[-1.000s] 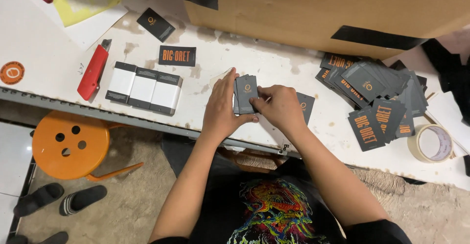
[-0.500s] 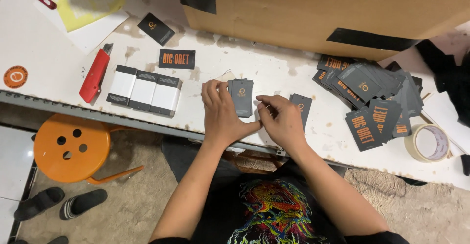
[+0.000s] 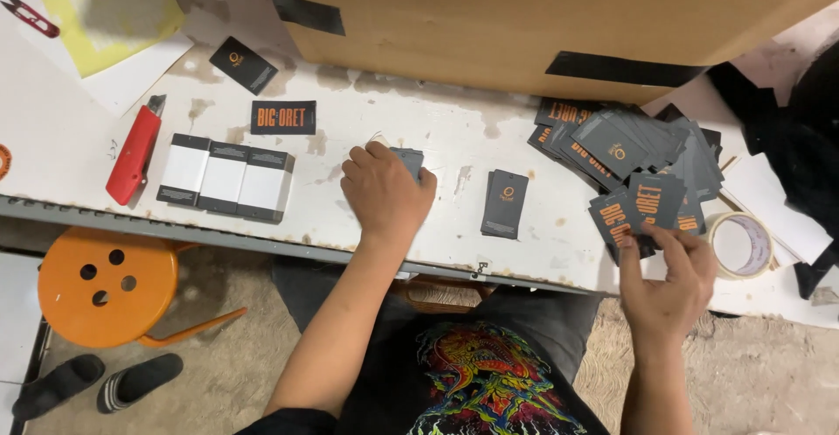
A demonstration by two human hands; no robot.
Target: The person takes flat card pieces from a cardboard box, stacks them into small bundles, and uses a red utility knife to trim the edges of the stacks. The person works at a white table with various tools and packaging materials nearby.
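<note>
My left hand [image 3: 384,192] rests palm down on a small stack of dark grey tags [image 3: 408,161] on the white table [image 3: 419,129], fingers curled over it. My right hand [image 3: 671,276] is at the table's front right edge, fingertips pinching a dark tag [image 3: 625,217] at the near side of a loose pile of dark tags with orange print [image 3: 634,160]. A single small stack of dark tags [image 3: 506,203] lies between my hands.
Three banded tag bundles [image 3: 225,177] and a red box cutter [image 3: 133,153] lie at left. Loose tags [image 3: 282,117], [image 3: 244,65] sit behind them. A big cardboard box [image 3: 559,16] fills the back. A tape roll [image 3: 740,245] sits right. An orange stool [image 3: 92,288] and sandals [image 3: 96,385] are below.
My hands have parted: the right hand moved right to the loose pile and took a tag. The left hand set the held stack down and covers it.
</note>
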